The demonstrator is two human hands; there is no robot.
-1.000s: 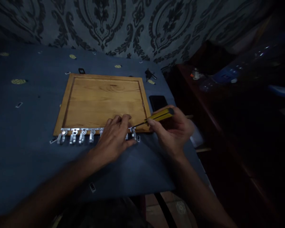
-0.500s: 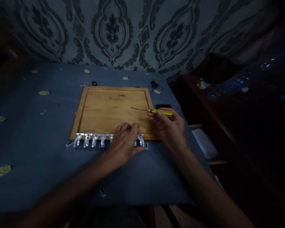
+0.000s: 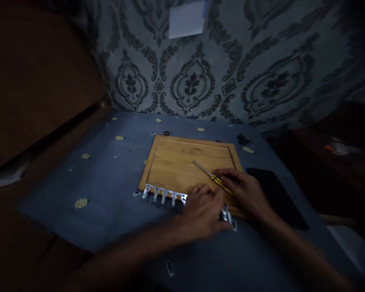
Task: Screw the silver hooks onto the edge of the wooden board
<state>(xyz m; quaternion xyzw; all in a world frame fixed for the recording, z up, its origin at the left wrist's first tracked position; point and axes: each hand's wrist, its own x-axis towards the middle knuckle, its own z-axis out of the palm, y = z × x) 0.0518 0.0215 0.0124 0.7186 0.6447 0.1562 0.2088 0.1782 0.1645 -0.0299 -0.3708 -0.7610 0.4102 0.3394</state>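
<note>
A wooden board (image 3: 182,164) lies on the blue table (image 3: 109,190). Along its near edge runs a metal rack of hooks (image 3: 164,194). My left hand (image 3: 202,211) rests on the right part of that rack, fingers bent over it and covering the hooks there. My right hand (image 3: 246,190) lies on the board's near right corner and grips a yellow-handled screwdriver (image 3: 214,178). Its metal shaft points up and left across the board, low over the wood.
A black phone (image 3: 276,194) lies right of the board. Small dark clips and yellow patterned spots dot the tablecloth. A bunch of keys (image 3: 245,140) sits at the far right corner. Patterned wallpaper rises behind, and a dark shelf stands to the right.
The screwdriver tip has left the rack's right end and the tool now lies low over the board. My head has turned left. The left hand stays on the rack.
</note>
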